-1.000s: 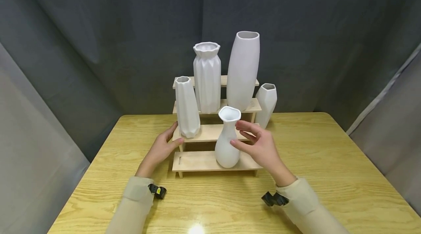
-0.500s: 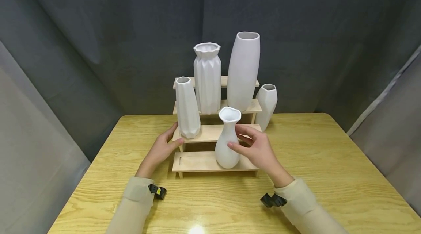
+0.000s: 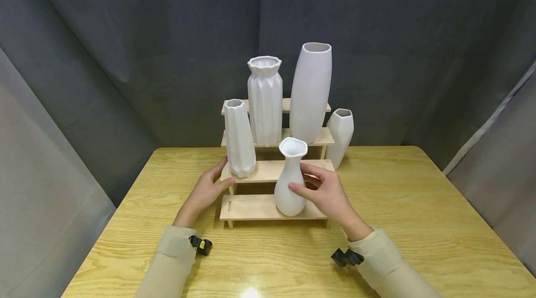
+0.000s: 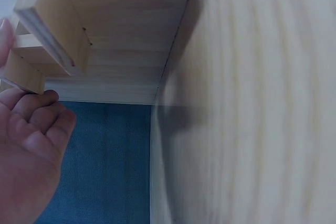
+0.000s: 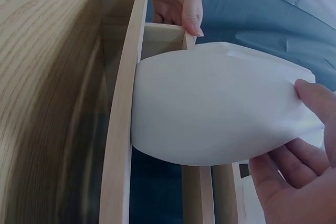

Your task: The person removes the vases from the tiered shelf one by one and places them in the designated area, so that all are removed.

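My right hand [image 3: 328,193] holds a small white bulb-shaped vase [image 3: 289,195] by its right side, thumb in front and fingers behind. The vase stands upright on the lowest step of a tiered wooden stand [image 3: 251,207], right of its middle. In the right wrist view, the vase's base [image 5: 173,108] meets the front plank. My left hand [image 3: 205,191] grips the stand's left end at the second step, with the thumb on the front edge. Its fingers [image 4: 44,111] curl at the wood in the left wrist view. Beside that hand stands a slim faceted vase [image 3: 240,144].
Higher up on the stand are a pleated vase [image 3: 265,107] and a tall smooth vase [image 3: 311,93]. Behind the stand's right end is a geometric vase [image 3: 341,135]. Everything rests on a wooden table [image 3: 418,223] before a dark curtain [image 3: 167,56].
My right hand has moved slightly left and lower, and its spread thumb and fingers have closed onto the bulb-shaped vase. The left hand and the vases keep their places; the head view shifted slightly.
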`<state>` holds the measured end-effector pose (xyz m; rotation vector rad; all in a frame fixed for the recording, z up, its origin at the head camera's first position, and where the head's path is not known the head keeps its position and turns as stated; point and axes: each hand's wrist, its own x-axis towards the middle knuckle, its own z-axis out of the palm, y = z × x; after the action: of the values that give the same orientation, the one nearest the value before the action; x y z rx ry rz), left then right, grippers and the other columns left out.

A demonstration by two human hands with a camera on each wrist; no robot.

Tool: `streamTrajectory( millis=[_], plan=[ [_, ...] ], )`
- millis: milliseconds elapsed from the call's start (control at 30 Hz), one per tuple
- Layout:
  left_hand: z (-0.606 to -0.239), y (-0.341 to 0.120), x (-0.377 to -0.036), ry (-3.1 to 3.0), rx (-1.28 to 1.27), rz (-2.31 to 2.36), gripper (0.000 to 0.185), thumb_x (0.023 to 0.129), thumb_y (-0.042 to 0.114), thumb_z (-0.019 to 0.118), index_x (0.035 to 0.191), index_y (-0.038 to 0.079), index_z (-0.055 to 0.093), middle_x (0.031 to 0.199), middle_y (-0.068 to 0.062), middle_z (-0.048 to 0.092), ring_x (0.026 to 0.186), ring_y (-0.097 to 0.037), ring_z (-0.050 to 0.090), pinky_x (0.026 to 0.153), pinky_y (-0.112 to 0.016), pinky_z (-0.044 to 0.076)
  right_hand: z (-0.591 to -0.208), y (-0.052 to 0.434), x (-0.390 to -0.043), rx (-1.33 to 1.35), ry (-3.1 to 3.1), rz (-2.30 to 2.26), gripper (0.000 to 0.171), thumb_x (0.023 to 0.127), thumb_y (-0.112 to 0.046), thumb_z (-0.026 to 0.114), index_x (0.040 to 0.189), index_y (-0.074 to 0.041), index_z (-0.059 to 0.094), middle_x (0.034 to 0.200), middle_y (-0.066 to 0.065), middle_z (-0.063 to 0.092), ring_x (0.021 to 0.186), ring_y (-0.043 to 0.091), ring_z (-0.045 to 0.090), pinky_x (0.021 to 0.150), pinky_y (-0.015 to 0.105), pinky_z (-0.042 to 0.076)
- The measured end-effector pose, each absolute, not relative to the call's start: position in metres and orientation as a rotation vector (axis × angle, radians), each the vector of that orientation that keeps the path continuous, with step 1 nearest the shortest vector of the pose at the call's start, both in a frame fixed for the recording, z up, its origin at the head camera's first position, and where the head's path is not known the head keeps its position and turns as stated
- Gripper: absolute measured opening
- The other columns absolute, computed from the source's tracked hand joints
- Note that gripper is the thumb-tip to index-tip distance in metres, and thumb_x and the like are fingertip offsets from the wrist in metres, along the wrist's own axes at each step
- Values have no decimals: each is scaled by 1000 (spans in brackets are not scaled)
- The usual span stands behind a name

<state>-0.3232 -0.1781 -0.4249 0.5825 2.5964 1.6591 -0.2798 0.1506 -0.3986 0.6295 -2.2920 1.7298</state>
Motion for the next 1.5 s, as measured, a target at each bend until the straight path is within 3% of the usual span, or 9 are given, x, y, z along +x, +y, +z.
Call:
streamTrajectory(
  millis=[467,600,733,967,1500],
  plan=[
    [-423,-180,-321,2570,569,1670,76,98,27,64,156,3,21,160,-12,20,146,-32,21,116,-49,22,-375,142,-263,641,-2377,1694,53,83,-1,79,130,9,59,127,24,61,115,37,60,96,44,50],
    [-443,-186,-333,2599,585,1676,78,97,35,64,158,8,22,161,-8,22,146,-29,22,116,-48,23,-380,142,-267,639,-2400,1688,53,83,-1,79,130,9,59,126,23,62,116,37,60,96,45,50],
    [-458,-189,-342,2626,570,1674,82,95,45,65,158,14,23,160,-3,23,146,-26,23,116,-45,24,-397,146,-279,634,-2394,1703,55,82,-6,81,132,4,60,127,20,62,115,34,60,96,43,51],
    [-457,-188,-343,2627,581,1691,82,94,43,66,158,11,24,160,-5,24,145,-27,25,115,-46,25,-404,151,-285,662,-2355,1719,55,82,-19,83,131,-3,64,125,14,65,112,27,63,93,40,52],
    [-458,-185,-343,2640,586,1671,83,95,43,65,158,10,23,161,-5,23,145,-29,24,115,-48,26,-399,158,-283,658,-2322,1795,53,80,-13,85,127,0,66,123,15,66,107,28,66,88,33,54]
  ],
)
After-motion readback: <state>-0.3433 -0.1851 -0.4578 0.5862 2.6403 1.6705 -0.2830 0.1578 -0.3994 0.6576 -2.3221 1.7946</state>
